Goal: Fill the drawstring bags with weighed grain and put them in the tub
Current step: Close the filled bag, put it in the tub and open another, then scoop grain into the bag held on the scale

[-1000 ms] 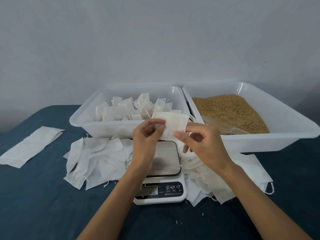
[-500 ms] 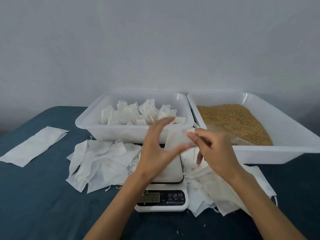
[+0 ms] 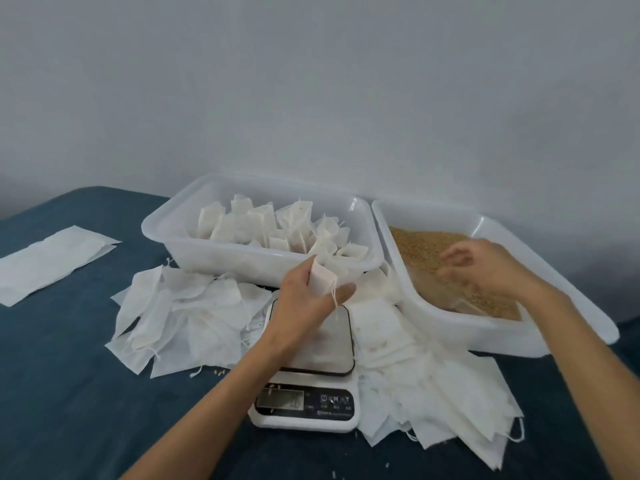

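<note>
Above the scale (image 3: 313, 344), the left hand (image 3: 304, 299) grips an empty drawstring bag (image 3: 322, 280) while the right hand (image 3: 485, 268), fingers loosely curled and blurred, reaches into the grain (image 3: 426, 247); scooping comes next.

Plain grey wall (image 3: 311, 81), blue tabletop (image 3: 52, 393)

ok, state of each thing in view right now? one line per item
left hand: grips an empty bag above the scale
right hand: blurred, over the grain, grip unclear
scale: platform bare, display unreadable
left tub: holds filled bags
right tub: partly full of grain
loose bags: flat, piled beside the scale
</note>
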Demonstrator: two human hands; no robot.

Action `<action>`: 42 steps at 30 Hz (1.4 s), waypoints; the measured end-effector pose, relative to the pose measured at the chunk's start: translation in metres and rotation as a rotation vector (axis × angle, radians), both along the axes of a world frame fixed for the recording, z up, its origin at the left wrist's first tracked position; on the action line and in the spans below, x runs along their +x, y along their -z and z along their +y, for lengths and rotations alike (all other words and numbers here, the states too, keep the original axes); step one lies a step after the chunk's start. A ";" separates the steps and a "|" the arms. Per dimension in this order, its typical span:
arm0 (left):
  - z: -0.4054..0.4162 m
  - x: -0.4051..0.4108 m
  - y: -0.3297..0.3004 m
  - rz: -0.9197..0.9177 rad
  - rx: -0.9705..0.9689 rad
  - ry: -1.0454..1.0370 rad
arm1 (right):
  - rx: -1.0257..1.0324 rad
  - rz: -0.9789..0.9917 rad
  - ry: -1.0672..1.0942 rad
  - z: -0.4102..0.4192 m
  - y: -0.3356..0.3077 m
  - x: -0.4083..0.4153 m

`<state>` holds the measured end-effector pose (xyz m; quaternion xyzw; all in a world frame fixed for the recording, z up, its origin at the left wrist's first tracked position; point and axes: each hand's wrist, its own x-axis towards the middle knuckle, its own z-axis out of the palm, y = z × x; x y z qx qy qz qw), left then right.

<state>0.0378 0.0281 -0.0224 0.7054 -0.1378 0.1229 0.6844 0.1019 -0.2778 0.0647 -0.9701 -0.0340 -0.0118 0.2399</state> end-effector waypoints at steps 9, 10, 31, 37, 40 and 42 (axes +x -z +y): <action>0.016 0.017 0.015 0.049 -0.001 0.091 | -0.510 0.081 -0.011 0.032 0.046 0.046; 0.016 0.016 0.016 0.052 -0.008 0.088 | -0.545 0.083 -0.016 0.032 0.045 0.046; 0.011 0.007 0.010 0.061 -0.020 0.080 | -1.129 -0.177 0.180 -0.051 -0.033 0.017; 0.011 0.007 0.012 0.064 -0.008 0.066 | -1.257 0.062 0.284 -0.044 -0.039 0.012; 0.008 0.005 0.014 0.082 0.003 0.077 | -1.085 0.176 0.266 -0.049 -0.032 0.017; 0.007 0.004 0.015 0.086 0.010 0.082 | -0.927 0.175 0.266 -0.048 -0.017 0.025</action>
